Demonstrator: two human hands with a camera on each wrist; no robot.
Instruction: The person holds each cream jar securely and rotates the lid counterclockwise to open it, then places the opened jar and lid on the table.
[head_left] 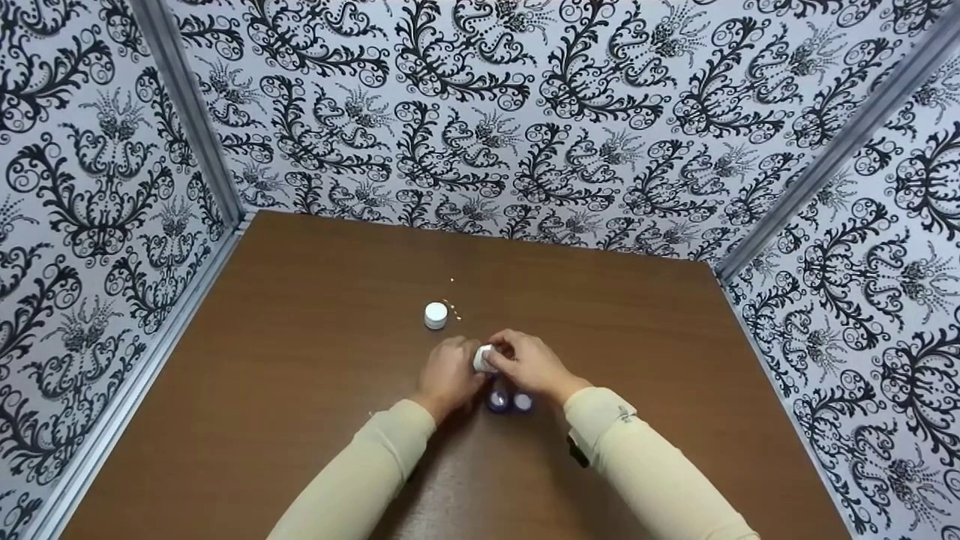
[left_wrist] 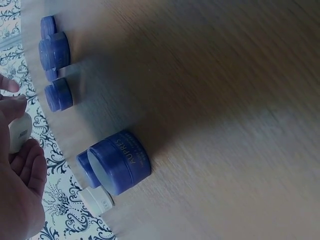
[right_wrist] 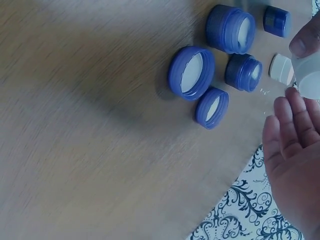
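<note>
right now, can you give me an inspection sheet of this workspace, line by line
surface: brown wooden table, a few small pale crumbs past the hands
job's things: small white jar held between both hands, above the table
clutter: white jar standing alone farther out; blue jars and lids grouped below the hands, several lying on their sides
grippers: left hand and right hand both grip the small white jar
cables: nothing seen
surroundings: black-and-white patterned walls on three sides, metal corner posts
</note>
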